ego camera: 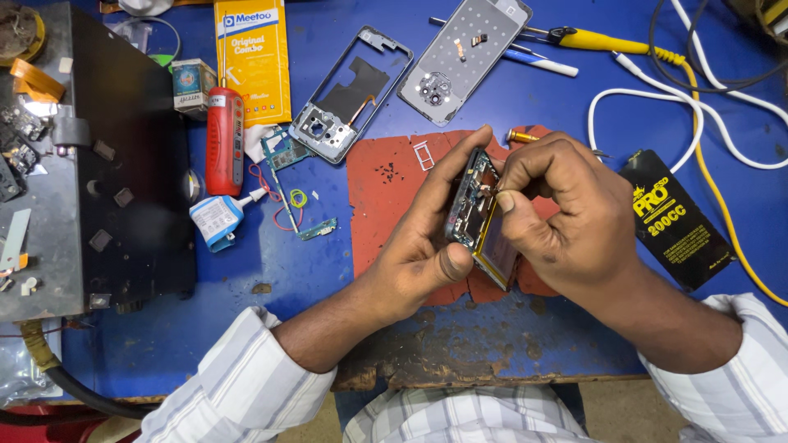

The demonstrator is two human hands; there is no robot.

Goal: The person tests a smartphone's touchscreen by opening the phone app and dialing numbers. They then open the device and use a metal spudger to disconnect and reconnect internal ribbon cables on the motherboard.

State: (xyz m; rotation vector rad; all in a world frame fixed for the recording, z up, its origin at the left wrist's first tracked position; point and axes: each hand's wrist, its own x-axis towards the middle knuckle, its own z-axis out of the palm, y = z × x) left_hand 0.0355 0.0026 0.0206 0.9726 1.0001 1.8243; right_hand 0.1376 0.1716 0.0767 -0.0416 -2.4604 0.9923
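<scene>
Fingers (pixel 460 168) of the left hand (pixel 419 246) wrap around an opened phone body (pixel 480 217), which stands tilted on its long edge above a red mat (pixel 386 197). They run along the far side of the phone, while the thumb presses the near edge at its lower end, so the phone sits clamped between thumb and fingers. On the other side, the right hand (pixel 566 213) curls over the phone's exposed inside. Its thumb and forefinger are pressed together at a spot near the upper middle of the phone, pinching something too small to make out. Its other fingers fold in behind, close against the phone's right edge.

A blue surface (pixel 492 344) carries the mat, and a small sim tray (pixel 423 155) lies on the mat just left of the left hand's fingertips. Farther back lie a grey phone frame (pixel 349 94) and a silver back cover (pixel 464 57), side by side and well apart from the hands. A red tool (pixel 223 139) and a small glue bottle (pixel 217 220) lie to the left. White cables (pixel 657 90) loop across the right, near a black packet (pixel 677 217) beside the right wrist.
</scene>
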